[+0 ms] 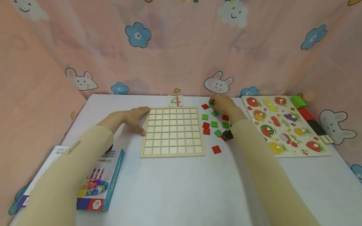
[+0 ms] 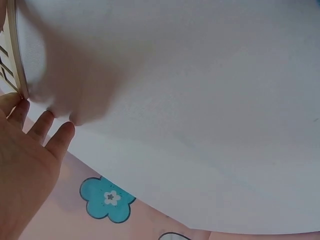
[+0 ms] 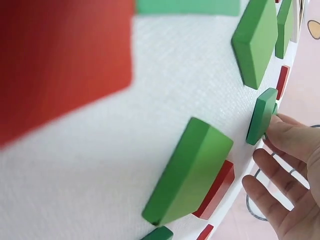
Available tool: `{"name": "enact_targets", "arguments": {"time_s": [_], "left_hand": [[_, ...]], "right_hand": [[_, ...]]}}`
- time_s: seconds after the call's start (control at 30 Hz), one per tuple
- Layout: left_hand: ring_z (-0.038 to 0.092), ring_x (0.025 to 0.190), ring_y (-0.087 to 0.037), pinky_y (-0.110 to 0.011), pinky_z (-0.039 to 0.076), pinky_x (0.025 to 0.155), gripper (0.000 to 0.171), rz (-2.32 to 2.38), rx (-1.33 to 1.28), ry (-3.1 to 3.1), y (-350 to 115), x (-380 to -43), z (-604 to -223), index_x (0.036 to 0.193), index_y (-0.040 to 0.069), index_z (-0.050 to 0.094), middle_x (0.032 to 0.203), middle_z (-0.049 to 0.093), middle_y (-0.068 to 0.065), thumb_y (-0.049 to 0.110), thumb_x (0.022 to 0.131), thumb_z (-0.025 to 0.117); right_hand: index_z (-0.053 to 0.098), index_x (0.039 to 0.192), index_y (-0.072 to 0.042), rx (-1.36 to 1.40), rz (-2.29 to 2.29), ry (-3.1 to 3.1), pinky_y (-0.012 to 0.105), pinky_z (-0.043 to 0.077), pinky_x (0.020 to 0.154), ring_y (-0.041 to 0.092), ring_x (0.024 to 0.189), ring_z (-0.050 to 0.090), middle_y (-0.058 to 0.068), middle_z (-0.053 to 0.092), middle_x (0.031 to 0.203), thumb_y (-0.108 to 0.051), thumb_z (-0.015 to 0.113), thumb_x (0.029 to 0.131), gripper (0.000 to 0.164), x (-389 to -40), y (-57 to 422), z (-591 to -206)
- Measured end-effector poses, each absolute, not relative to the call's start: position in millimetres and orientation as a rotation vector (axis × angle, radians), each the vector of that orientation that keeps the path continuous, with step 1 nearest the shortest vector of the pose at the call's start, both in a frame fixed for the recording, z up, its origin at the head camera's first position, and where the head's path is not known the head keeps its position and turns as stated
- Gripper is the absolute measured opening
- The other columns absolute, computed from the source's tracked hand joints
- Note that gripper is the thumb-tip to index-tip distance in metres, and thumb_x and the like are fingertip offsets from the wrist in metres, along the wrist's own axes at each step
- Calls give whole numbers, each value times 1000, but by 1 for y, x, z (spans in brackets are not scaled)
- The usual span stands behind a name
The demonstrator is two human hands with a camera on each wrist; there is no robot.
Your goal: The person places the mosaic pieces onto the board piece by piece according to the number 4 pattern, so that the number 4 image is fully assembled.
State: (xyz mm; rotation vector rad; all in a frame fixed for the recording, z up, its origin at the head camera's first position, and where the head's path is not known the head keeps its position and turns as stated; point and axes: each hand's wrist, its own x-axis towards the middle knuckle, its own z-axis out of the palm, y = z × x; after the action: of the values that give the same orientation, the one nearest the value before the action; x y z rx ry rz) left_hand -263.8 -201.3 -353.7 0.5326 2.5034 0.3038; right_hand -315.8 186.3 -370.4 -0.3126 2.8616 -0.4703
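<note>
A wooden grid board (image 1: 172,132) with bare square cells lies mid-table. At its left edge my left hand (image 1: 133,118) rests, thumb and fingers spread; fingertips (image 2: 20,107) touch the frame's corner in the left wrist view. My right hand (image 1: 224,104) reaches to the far end of the loose tiles and pinches a green square tile (image 1: 211,104) between thumb and index finger. Its other fingers (image 3: 267,167) are loosely bent. Another green tile (image 3: 261,117) stands out just before the thumb. A small pattern card (image 1: 175,100) lies behind the board.
Several red tiles (image 1: 216,149) and green tiles (image 1: 214,124) are scattered right of the board, near a black piece (image 1: 227,135). A fruit puzzle board (image 1: 261,116) lies farther right, beside green, red and black blocks (image 1: 306,114). A bead-toy box (image 1: 113,179) sits under the left forearm.
</note>
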Motion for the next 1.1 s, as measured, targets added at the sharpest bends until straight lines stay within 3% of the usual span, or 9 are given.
{"name": "enact_targets", "arguments": {"time_s": [0.13,0.4,0.57,0.77,0.93,1.1], "left_hand": [[10,150,-54,-66,18,122,123,258,540,2508,-198,-264,-353,157,-3,9,165,5,-25,39,72,88],[4,153,-48,-61,14,125,122,287,505,2484,-196,-263,-354,157,-2,6,166,0,-24,35,74,87],[6,153,-49,-62,15,124,122,254,500,2496,-196,-263,-355,157,-2,7,167,1,-23,37,73,87],[10,151,-51,-64,18,123,122,227,518,2524,-196,-263,-355,157,-1,10,166,5,-23,39,72,87],[11,150,-54,-65,18,122,123,227,541,2530,-196,-263,-355,157,-2,10,165,5,-25,38,72,88],[12,150,-53,-65,18,123,122,227,547,2533,-197,-263,-355,157,-3,9,165,5,-25,38,72,87]], "right_hand": [[58,130,-4,-290,-521,2852,48,48,108,31,112,52,15,59,131,-7,59,97,33,-316,187,-371],[57,109,-3,-205,-700,2930,44,51,90,32,98,53,17,60,111,-2,63,92,18,-317,187,-373],[64,108,-2,-248,-959,2969,39,49,87,29,97,55,17,63,105,-7,67,91,18,-317,164,-368],[70,109,-3,-397,-1165,2825,27,49,72,25,92,60,16,66,105,-8,67,92,18,-309,121,-363],[73,111,-3,-439,-1160,2774,31,50,81,26,102,58,17,67,111,-5,65,93,19,-302,92,-367],[73,104,-3,-436,-1102,2793,35,54,88,26,101,61,15,69,108,-4,67,91,14,-303,78,-374]]}}
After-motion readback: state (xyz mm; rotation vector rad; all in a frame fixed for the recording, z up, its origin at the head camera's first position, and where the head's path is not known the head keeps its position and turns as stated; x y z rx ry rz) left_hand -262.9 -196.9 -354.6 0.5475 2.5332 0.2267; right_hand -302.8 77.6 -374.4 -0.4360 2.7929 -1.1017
